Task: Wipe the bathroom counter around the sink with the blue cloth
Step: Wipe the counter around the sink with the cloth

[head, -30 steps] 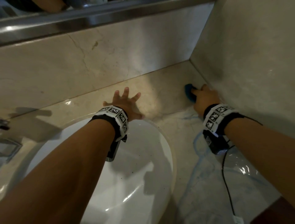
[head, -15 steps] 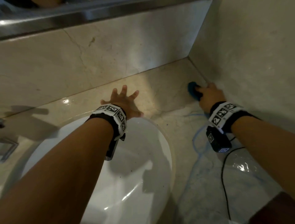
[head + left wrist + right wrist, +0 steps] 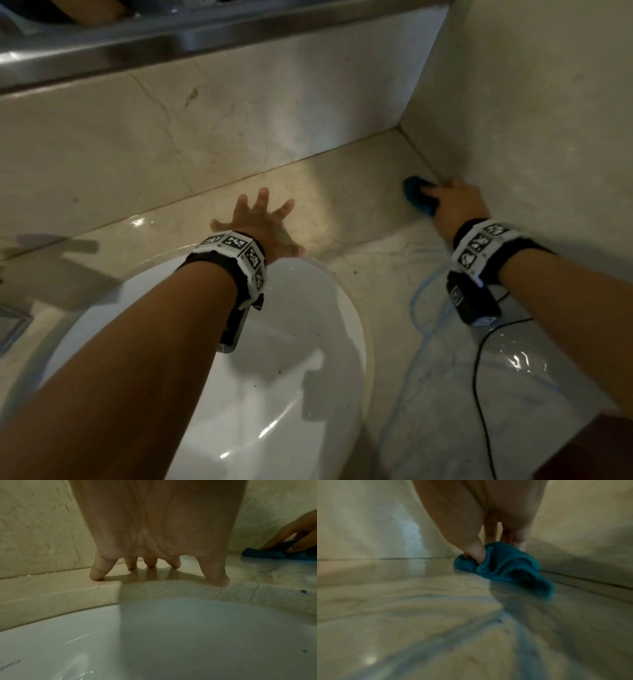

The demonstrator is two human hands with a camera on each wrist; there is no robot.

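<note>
The blue cloth (image 3: 418, 196) is bunched and pressed onto the marble tabletop (image 3: 346, 192) close to the right side wall (image 3: 531, 113), near the back corner. It is gripped by the right hand (image 3: 457, 205), thumb and fingers (image 3: 475, 550) curled into its folds. The left hand (image 3: 262, 224) is laid flat behind the white sink (image 3: 274, 394), fingers (image 3: 98, 573) spread wide, nothing held.

The counter (image 3: 342, 192) is showing glossy veined stone, the sink (image 3: 291, 394) is gleaming smooth white (ceramic-looking), the blue cloth (image 3: 508, 566) is looking soft, ribbed.
</note>
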